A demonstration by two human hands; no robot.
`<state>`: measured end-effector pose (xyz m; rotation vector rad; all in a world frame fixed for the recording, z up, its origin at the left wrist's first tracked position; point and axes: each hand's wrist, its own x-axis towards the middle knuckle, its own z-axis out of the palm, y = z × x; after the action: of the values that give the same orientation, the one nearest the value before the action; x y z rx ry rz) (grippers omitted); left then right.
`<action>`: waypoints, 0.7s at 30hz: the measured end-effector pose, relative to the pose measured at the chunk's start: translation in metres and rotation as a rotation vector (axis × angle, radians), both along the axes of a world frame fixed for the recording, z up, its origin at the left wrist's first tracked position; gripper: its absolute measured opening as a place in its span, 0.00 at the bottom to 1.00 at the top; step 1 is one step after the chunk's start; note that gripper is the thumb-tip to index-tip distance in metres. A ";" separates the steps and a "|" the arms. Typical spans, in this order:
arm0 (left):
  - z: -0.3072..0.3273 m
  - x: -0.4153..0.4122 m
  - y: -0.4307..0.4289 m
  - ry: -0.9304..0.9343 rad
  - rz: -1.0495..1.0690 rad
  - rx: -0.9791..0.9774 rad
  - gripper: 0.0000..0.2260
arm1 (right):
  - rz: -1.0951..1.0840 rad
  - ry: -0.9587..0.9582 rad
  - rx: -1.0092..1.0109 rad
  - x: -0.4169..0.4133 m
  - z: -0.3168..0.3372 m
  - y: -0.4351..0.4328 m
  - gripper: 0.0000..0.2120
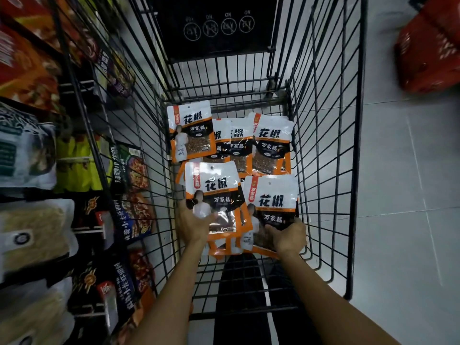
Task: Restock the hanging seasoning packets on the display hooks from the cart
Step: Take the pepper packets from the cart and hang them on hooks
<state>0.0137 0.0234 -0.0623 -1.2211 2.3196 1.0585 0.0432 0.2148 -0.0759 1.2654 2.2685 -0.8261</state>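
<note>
The left grip [193, 225] is closed on the lower corner of a white, orange and black plastic seasoning packet [211, 190], with the thumb across its front. Just to its right, the right grip [288, 236] clasps the bottom of a second matching packet [271, 202]. Both packets are inside the black wire cart [359, 145], and more loose packets [271, 143] lie on its floor beyond them.

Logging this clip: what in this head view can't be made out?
Head view, all items:
1. Left hand holds the left packet, which covers those behind; their count is unclear.
2. Right hand hides the right packet's lower right corner.
3. Display hooks: none made out; shelf goods at the left are blurred.
4. Red pack, top right: blurred, cut off by the edge; print unreadable.
</note>
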 end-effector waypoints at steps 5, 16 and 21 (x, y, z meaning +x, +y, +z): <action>0.013 -0.014 -0.005 -0.047 0.083 0.119 0.34 | -0.167 0.099 -0.199 0.004 0.011 0.002 0.18; 0.080 0.006 -0.013 0.140 0.165 0.380 0.13 | 0.007 0.282 -0.353 -0.016 0.080 0.012 0.11; 0.139 0.036 -0.019 0.336 0.259 0.345 0.15 | 0.156 0.415 -0.526 -0.028 0.139 0.018 0.06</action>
<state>0.0498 0.0043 0.0768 -1.3050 2.1082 1.7894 0.0147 0.2331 0.0633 0.7158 2.1809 -1.6083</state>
